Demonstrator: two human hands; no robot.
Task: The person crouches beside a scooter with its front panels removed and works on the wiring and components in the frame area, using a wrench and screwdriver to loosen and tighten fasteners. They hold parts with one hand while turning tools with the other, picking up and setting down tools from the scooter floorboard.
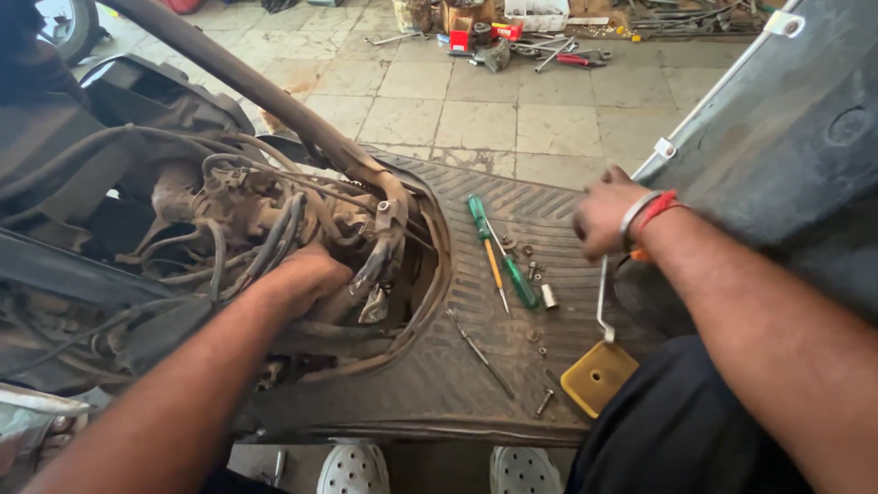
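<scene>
On a ribbed footboard [476,366] lie screwdrivers [501,252]. The left hand [306,274] reaches among cables [265,242], fingers hidden; the right hand [605,215] hovers blurred, fingers curled.

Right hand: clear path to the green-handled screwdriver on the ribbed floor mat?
Probably yes. The right hand hovers just right of the green-handled screwdriver, which lies exposed on the mat with only small bolts beside it. The hand is blurred; whether it holds something I cannot tell.

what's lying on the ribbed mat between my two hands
In the head view: a green-handled screwdriver, a thin orange-handled screwdriver and loose small screws lie on the ribbed floor mat.
</scene>
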